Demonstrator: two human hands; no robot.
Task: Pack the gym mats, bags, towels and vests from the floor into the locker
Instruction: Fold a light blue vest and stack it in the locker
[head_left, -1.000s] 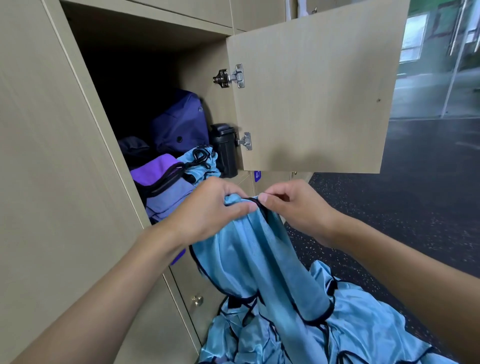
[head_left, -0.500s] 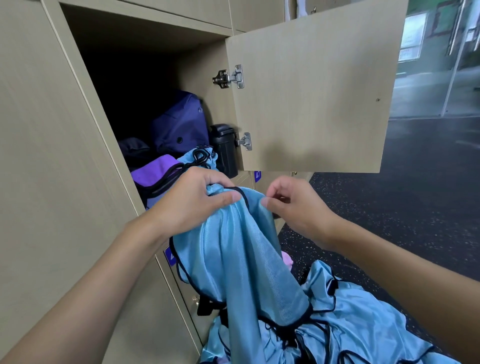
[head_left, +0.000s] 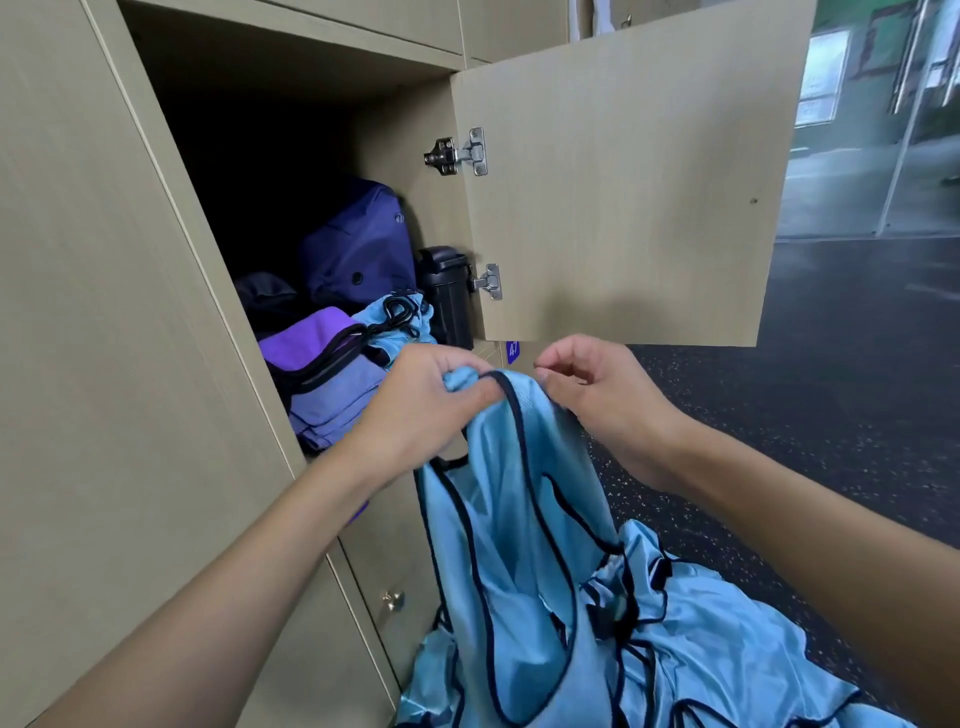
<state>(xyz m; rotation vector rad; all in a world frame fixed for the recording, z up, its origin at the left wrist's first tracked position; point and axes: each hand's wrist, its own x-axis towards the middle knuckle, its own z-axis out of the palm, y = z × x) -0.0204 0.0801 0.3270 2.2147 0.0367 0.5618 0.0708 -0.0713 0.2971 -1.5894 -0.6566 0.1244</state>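
Observation:
A light blue vest with black trim (head_left: 519, 519) hangs in front of the open locker (head_left: 291, 78). My left hand (head_left: 431, 400) grips its bunched top edge. My right hand (head_left: 597, 395) has curled fingers at the vest's right top edge and seems to pinch it. More blue vests (head_left: 717, 649) lie heaped on the floor below. Inside the locker sit a navy bag (head_left: 358, 244), a purple bag (head_left: 322, 374), a dark item behind it (head_left: 265, 296) and another blue vest with a black cord (head_left: 400, 322).
The locker door (head_left: 623, 182) stands open to the right, above my hands. A black container (head_left: 447, 296) stands in the locker's right front corner. Shut lower lockers with a small knob (head_left: 392, 600) are below. Dark speckled floor (head_left: 857, 415) stretches right.
My hands have moved apart, spreading the vest's top edge. The vest has risen slightly toward the locker opening and hangs wider than before.

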